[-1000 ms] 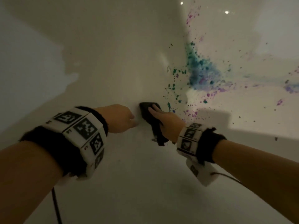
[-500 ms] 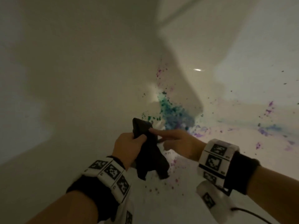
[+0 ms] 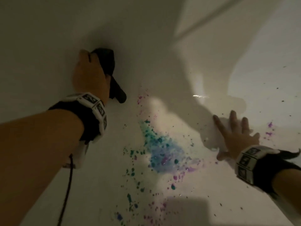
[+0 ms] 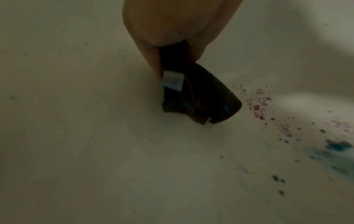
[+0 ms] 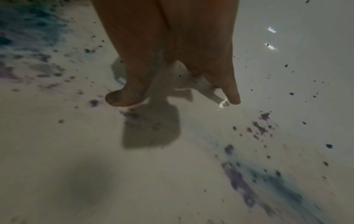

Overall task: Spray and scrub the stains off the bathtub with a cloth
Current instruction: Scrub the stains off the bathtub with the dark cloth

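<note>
- Left hand grasping the dark cloth, pressed on the shaded bathtub wall, up-left of the stains.
- White label on the cloth, beside a fingertip.
- Right hand with fingers spread straight, flat on the wet tub surface, holding nothing, right of the blue-green-purple stains.
</note>
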`<state>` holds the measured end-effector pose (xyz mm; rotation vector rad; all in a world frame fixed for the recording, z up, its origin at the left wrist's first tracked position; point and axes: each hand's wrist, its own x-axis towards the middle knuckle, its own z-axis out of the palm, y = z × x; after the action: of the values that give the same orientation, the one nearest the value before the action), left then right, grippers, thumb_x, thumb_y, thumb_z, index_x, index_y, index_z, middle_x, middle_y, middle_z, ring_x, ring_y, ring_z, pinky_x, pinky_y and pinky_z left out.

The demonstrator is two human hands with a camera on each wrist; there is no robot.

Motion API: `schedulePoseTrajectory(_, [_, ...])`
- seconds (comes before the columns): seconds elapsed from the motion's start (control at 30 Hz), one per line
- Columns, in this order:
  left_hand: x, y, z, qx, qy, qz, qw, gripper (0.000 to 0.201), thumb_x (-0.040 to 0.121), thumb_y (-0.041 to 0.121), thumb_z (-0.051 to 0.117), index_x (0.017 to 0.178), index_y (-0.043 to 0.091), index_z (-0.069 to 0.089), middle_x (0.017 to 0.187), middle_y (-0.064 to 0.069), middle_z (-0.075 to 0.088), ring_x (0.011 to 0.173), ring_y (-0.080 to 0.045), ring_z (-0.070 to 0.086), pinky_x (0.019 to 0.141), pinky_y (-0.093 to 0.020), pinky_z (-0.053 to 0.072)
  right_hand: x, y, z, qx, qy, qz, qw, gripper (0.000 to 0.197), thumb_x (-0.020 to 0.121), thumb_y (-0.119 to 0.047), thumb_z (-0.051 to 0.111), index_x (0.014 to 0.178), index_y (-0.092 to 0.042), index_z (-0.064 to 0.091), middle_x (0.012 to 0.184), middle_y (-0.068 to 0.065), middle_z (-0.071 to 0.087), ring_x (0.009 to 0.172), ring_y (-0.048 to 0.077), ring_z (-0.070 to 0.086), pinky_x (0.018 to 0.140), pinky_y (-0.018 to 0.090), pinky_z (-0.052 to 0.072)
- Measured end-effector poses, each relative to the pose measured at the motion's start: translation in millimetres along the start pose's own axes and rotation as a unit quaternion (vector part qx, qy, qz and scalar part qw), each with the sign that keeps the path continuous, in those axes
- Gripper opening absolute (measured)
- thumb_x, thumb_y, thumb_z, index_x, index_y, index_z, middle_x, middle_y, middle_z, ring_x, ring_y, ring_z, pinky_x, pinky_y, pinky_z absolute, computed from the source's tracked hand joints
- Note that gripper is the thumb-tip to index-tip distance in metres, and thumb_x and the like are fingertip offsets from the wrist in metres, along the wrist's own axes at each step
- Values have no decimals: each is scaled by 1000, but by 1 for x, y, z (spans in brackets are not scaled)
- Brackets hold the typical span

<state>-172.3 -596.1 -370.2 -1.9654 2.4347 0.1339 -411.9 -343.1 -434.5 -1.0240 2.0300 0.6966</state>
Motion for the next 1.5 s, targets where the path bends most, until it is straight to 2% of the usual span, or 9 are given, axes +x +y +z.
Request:
schedulePoseTrajectory(0.23, [-48,54,63,105,-121,115,980,48,99,5,31,145,-2,19,148,-15,24,121,-35,37,85,-40,42,9,-1,-2,15,1,-9,1000,141,60,-40,82,125,-43,-43,142,13,-40,136,47,-17,107,58,26])
schedulePoseTrajectory(0.4, [-93,55,69,185,-195,318,909,56,96,3,36,147,6,13,152,-8,14,135,-34,23,87,-33,44,10,-1,1,24,18,-16,999,139,61,-34,83,132,-44,-35,143,14,-38,136,48,-16,106,57,30])
schedulePoseTrajectory(0.5, [-96,37,61,99,-173,400,895,55,84,2,61,135,4,44,136,-13,44,117,-35,47,77,-38,52,9,-1,1,30,23,-18,999,139,60,-30,84,133,-45,-33,144,12,-38,136,47,-17,107,58,28])
schedulePoseTrajectory(0.57, [-83,30,45,9,-139,340,930,49,71,5,75,118,7,62,116,-15,59,96,-38,58,70,-46,55,10,-1,1,37,23,-16,999,140,60,-28,84,133,-46,-33,143,11,-39,136,46,-18,108,58,27])
schedulePoseTrajectory(0.77, [2,12,8,-36,83,175,980,48,92,24,49,139,16,42,139,-15,37,119,-31,39,96,-38,33,12,-1,1,29,29,-14,999,142,57,-31,86,134,-45,-33,144,14,-36,136,48,-15,105,58,30])
schedulePoseTrajectory(0.97, [-36,5,54,159,-125,153,967,51,96,11,45,143,5,29,141,-18,32,120,-37,37,86,-45,43,13,-2,2,23,27,-10,999,145,56,-34,86,131,-43,-38,143,17,-38,136,49,-15,105,56,31])
schedulePoseTrajectory(1.17, [-98,9,84,83,-122,331,932,58,42,1,88,98,-2,69,82,-17,62,59,-32,59,35,-27,44,12,-4,0,36,31,-7,999,144,57,-29,86,132,-44,-35,144,16,-36,136,49,-16,104,58,28])
schedulePoseTrajectory(1.3, [-97,0,58,3,-92,353,931,57,51,1,86,105,6,69,101,-19,63,76,-37,63,54,-40,57,11,-5,0,39,35,-3,999,142,57,-28,86,134,-45,-33,146,15,-35,136,48,-16,105,59,28])
schedulePoseTrajectory(1.5, [-8,-37,-7,2,94,103,990,46,93,43,41,125,11,49,121,-19,47,101,-35,48,81,-43,40,9,-6,-2,46,37,2,998,138,59,-21,85,136,-47,-27,146,14,-35,136,47,-18,104,62,26])
